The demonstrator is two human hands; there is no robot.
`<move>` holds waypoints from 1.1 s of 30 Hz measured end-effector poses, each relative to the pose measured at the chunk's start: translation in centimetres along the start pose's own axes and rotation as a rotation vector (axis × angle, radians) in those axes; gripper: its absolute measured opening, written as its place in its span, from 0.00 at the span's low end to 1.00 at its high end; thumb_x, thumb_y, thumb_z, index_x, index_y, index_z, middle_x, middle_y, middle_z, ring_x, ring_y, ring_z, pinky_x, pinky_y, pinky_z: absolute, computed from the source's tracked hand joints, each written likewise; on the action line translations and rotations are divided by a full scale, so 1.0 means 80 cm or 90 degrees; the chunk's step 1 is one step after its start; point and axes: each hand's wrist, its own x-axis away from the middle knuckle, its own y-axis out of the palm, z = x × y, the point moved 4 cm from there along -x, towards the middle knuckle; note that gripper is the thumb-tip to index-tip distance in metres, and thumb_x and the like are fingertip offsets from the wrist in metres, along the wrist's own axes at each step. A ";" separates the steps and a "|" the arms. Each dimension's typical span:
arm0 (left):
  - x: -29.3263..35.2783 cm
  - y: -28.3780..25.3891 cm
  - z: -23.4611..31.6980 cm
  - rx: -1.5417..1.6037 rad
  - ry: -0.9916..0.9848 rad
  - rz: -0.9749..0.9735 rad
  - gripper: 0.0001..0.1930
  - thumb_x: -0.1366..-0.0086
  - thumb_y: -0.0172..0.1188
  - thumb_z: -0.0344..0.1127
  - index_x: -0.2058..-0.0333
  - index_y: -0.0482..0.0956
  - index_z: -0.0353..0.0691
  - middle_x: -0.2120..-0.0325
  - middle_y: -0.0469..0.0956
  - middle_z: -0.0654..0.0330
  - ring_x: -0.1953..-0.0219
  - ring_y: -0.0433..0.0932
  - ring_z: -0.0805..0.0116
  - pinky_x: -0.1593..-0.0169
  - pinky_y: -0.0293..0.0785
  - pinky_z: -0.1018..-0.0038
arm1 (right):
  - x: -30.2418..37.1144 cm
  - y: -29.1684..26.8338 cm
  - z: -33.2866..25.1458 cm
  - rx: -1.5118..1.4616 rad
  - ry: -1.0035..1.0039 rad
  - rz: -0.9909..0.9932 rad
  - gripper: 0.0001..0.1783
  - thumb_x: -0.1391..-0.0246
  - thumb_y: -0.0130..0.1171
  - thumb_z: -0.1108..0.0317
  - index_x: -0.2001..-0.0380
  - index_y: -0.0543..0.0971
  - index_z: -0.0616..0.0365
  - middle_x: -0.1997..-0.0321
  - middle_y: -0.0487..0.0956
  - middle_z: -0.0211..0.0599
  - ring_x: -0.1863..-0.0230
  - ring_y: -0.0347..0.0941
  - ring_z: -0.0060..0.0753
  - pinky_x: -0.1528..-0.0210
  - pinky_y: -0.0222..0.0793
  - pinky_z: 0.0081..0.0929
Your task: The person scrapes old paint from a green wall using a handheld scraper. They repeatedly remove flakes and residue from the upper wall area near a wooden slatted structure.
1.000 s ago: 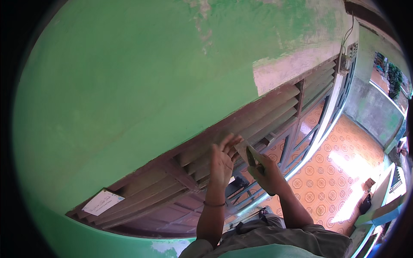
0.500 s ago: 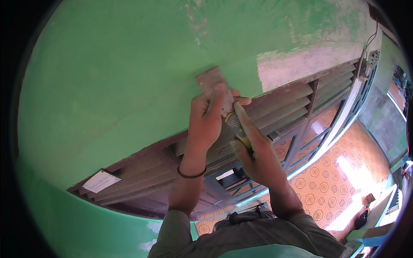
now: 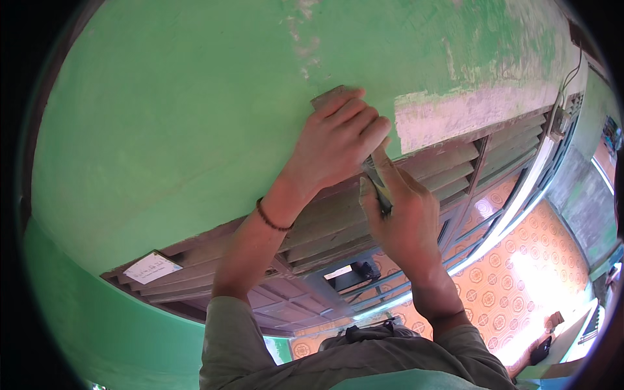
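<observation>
Bracelet of brown beads circles the left wrist. The left hand lies over the blade of a flat metal scraper, fingers bent; whether it grips, I cannot tell. The right hand is closed around the scraper's dark, yellow-edged handle. The blade's end meets the green-painted wall above its lower edge, left of a pinkish patch. Beyond lie brown wooden louvres and orange patterned floor tiles.

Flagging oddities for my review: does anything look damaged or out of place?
Yes: the green wall has a pale pinkish patch right of the scraper blade, above the louvre slats, and a flaked streak higher up; both interrupt the green paint.
</observation>
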 end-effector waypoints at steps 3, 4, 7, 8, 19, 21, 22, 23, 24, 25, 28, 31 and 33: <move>-0.017 0.003 -0.015 0.020 0.059 0.011 0.09 0.50 0.65 0.39 0.77 0.74 0.46 0.81 0.74 0.70 0.68 0.77 0.69 0.55 0.75 0.71 | -0.011 0.002 -0.005 -0.029 -0.020 0.037 0.28 0.42 0.64 0.72 0.37 0.76 0.62 0.65 0.82 0.52 0.67 0.80 0.57 0.66 0.75 0.44; -0.024 0.003 -0.022 0.022 0.029 -0.009 0.09 0.51 0.65 0.39 0.79 0.74 0.47 0.82 0.74 0.71 0.70 0.76 0.69 0.57 0.74 0.71 | -0.015 0.001 -0.007 -0.020 -0.037 0.075 0.28 0.42 0.64 0.72 0.38 0.76 0.62 0.65 0.82 0.52 0.66 0.81 0.57 0.65 0.75 0.44; -0.039 -0.002 -0.036 0.039 -0.009 0.011 0.08 0.56 0.65 0.41 0.80 0.75 0.50 0.84 0.74 0.72 0.73 0.75 0.71 0.61 0.73 0.71 | -0.025 0.000 -0.009 0.006 -0.042 0.104 0.26 0.42 0.64 0.70 0.39 0.77 0.60 0.68 0.81 0.49 0.69 0.80 0.54 0.69 0.73 0.44; -0.041 -0.002 -0.035 0.058 0.031 0.005 0.08 0.56 0.65 0.40 0.80 0.75 0.50 0.84 0.74 0.72 0.72 0.75 0.71 0.61 0.74 0.71 | -0.028 -0.001 -0.011 0.013 -0.052 0.112 0.26 0.42 0.64 0.68 0.40 0.77 0.57 0.72 0.78 0.44 0.73 0.78 0.50 0.73 0.71 0.44; -0.055 -0.004 -0.049 0.143 0.081 0.055 0.07 0.52 0.65 0.39 0.79 0.75 0.49 0.84 0.70 0.65 0.73 0.73 0.62 0.66 0.72 0.68 | -0.052 -0.021 -0.025 0.083 -0.067 0.109 0.24 0.41 0.63 0.71 0.40 0.79 0.61 0.69 0.82 0.50 0.71 0.81 0.53 0.68 0.74 0.41; -0.063 -0.006 -0.058 0.071 0.031 0.045 0.07 0.52 0.65 0.39 0.79 0.76 0.49 0.84 0.69 0.64 0.73 0.73 0.62 0.66 0.71 0.68 | -0.055 -0.027 -0.031 0.080 -0.120 0.156 0.24 0.40 0.63 0.70 0.40 0.79 0.60 0.69 0.82 0.50 0.71 0.81 0.53 0.68 0.74 0.41; -0.068 -0.008 -0.065 0.030 -0.024 0.052 0.07 0.52 0.65 0.40 0.79 0.76 0.49 0.84 0.69 0.64 0.73 0.73 0.62 0.67 0.71 0.68 | -0.058 -0.027 -0.030 0.092 -0.097 0.139 0.24 0.40 0.62 0.70 0.40 0.79 0.60 0.69 0.82 0.50 0.71 0.81 0.53 0.68 0.74 0.42; -0.066 -0.009 -0.065 0.007 -0.026 0.045 0.05 0.52 0.65 0.36 0.79 0.76 0.47 0.81 0.78 0.69 0.69 0.79 0.69 0.60 0.76 0.71 | -0.060 -0.028 -0.031 0.096 -0.102 0.140 0.24 0.40 0.62 0.70 0.40 0.79 0.60 0.69 0.83 0.50 0.71 0.80 0.53 0.68 0.74 0.42; -0.067 -0.006 -0.062 0.052 0.007 0.014 0.05 0.52 0.65 0.37 0.79 0.77 0.48 0.81 0.76 0.68 0.70 0.78 0.66 0.62 0.75 0.70 | -0.061 -0.030 -0.032 0.093 -0.109 0.155 0.24 0.40 0.62 0.70 0.40 0.79 0.60 0.69 0.83 0.50 0.71 0.80 0.53 0.68 0.74 0.42; -0.066 -0.005 -0.061 0.086 0.015 0.021 0.06 0.52 0.65 0.38 0.79 0.77 0.48 0.82 0.74 0.66 0.71 0.76 0.64 0.65 0.74 0.68 | -0.063 -0.030 -0.032 0.098 -0.105 0.142 0.24 0.40 0.62 0.69 0.40 0.79 0.60 0.68 0.83 0.50 0.70 0.81 0.54 0.67 0.74 0.42; -0.070 -0.001 -0.070 0.095 0.039 0.041 0.06 0.51 0.65 0.39 0.78 0.77 0.49 0.82 0.73 0.65 0.71 0.76 0.62 0.66 0.73 0.67 | -0.067 -0.031 -0.032 0.098 -0.093 0.134 0.24 0.40 0.62 0.69 0.40 0.78 0.60 0.67 0.83 0.51 0.68 0.82 0.55 0.65 0.76 0.42; -0.073 0.002 -0.073 0.088 0.035 0.043 0.06 0.51 0.65 0.38 0.78 0.76 0.49 0.80 0.74 0.65 0.70 0.76 0.61 0.66 0.73 0.66 | -0.070 -0.033 -0.032 0.109 -0.081 0.131 0.24 0.40 0.62 0.69 0.40 0.78 0.60 0.67 0.84 0.51 0.66 0.83 0.56 0.63 0.77 0.41; -0.075 0.002 -0.072 0.081 0.032 0.035 0.05 0.51 0.64 0.37 0.78 0.77 0.49 0.79 0.76 0.66 0.69 0.78 0.63 0.63 0.75 0.66 | -0.073 -0.033 -0.031 0.124 -0.056 0.116 0.24 0.40 0.62 0.69 0.40 0.78 0.60 0.66 0.84 0.51 0.65 0.83 0.56 0.62 0.77 0.41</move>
